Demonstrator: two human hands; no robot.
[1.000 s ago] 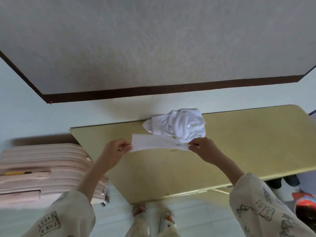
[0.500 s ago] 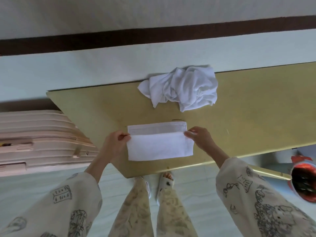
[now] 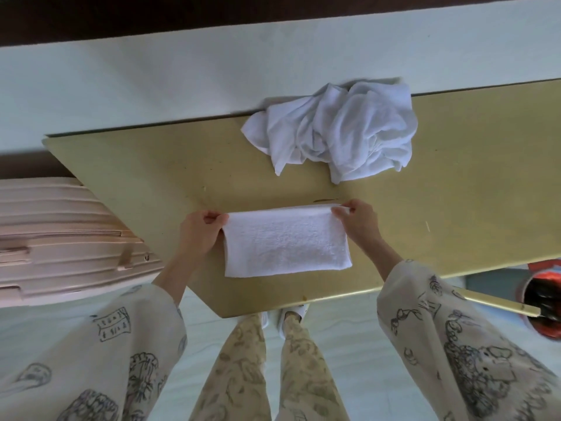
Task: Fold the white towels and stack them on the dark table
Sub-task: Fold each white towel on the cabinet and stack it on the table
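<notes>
Both arms reached forward over the yellowish table (image 3: 455,192), left hand (image 3: 198,235) and right hand (image 3: 359,223) each pinching a far corner of the folded white terry towel (image 3: 287,243) lying flat near its front edge.

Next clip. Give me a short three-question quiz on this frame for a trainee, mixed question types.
1. True or false: the folded towel lies on the table with both hands at its far corners.
2. Which is nearer the wall: A) the folded towel, B) the crumpled towel?
3. Fill in: left of the table stands a pale pink ____.

Key
1. True: the left hand pinches the far left corner, the right hand the far right one.
2. B: it lies at the table's far edge.
3. Suitcase.
</notes>
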